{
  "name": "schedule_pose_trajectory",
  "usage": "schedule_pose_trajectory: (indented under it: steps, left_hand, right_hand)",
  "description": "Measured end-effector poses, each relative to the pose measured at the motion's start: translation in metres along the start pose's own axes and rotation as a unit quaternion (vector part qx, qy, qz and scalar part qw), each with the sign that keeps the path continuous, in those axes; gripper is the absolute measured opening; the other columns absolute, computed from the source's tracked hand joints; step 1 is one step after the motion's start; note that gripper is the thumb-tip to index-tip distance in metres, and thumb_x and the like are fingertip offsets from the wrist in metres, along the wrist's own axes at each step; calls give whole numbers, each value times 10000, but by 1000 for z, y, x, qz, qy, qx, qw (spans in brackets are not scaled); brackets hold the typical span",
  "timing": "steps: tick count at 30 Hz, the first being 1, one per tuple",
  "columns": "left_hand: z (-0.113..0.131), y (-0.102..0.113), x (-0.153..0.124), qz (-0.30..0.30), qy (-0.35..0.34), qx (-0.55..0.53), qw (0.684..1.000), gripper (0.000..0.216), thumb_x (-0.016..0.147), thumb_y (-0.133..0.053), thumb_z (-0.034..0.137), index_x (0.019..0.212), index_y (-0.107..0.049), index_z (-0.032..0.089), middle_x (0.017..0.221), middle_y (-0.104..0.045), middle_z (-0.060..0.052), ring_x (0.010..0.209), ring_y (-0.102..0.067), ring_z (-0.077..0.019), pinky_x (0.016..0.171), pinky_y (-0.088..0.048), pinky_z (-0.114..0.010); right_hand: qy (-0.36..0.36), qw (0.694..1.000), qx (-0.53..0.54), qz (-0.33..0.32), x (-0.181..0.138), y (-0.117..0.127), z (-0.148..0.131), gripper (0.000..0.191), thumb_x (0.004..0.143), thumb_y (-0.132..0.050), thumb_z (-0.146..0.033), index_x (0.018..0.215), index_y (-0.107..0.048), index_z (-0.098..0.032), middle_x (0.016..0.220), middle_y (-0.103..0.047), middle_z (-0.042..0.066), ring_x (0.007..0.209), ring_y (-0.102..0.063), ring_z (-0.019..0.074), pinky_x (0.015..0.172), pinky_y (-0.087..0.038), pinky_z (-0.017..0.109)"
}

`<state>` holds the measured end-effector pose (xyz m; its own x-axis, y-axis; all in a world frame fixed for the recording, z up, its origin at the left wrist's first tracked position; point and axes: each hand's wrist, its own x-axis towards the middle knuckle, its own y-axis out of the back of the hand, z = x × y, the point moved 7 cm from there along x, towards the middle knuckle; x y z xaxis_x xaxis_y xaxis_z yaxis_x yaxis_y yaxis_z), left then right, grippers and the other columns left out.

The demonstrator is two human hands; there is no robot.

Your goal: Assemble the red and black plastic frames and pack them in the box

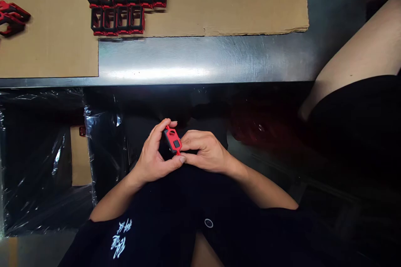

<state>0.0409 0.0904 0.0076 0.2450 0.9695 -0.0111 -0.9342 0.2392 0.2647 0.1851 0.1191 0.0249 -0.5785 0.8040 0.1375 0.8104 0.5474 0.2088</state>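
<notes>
Steel worktop across the top of the view, a cardboard sheet lying on it, and on that sheet two tight rows of black-and-red frames. Nearer the body, clear of the worktop edge, sits a small red casing, gripped between the left hand and the right hand; the fingers are closed on it from both sides. It looks light and stiff, perhaps slick, so the long edges seem the safest hold; those thin end tabs look delicate.
</notes>
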Motion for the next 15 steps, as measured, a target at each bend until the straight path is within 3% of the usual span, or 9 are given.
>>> schedule_pose_trajectory:
  steps: [6, 10, 15]
  left_hand:
    - [2, 1, -1, 23, -34, 8, 999, 909, 797, -818, 278, 1561, -326, 258, 1480, -529, -189, 1261, -618, -323, 1043, -543, -501]
    - [0, 2, -2, 25, -20, 12, 999, 888, 785, -821, 254, 1541, -354, 257, 1477, -532, -181, 1290, -600, -328, 1043, -549, -500]
    - [-1, 1, -3, 38, -8, 27, 999, 825, 799, -788, 239, 1518, -383, 240, 1450, -545, -178, 1280, -603, -313, 1015, -573, -477]
  right_hand:
    - [-3, 1000, -11, -4, 1, -2, 1, 80, 910, -738, -254, 899, -805, -212, 873, -797, 56, 792, -750, 196, 721, -598, 311]
    - [-22, 999, 14, -27, 1, -3, 3, 96, 915, -723, -247, 927, -805, -200, 908, -797, 69, 806, -755, 197, 727, -599, 307]
    - [-98, 993, 29, -62, 0, 2, 10, 175, 906, -669, -181, 1012, -804, -215, 926, -800, 42, 801, -760, 180, 744, -592, 288]
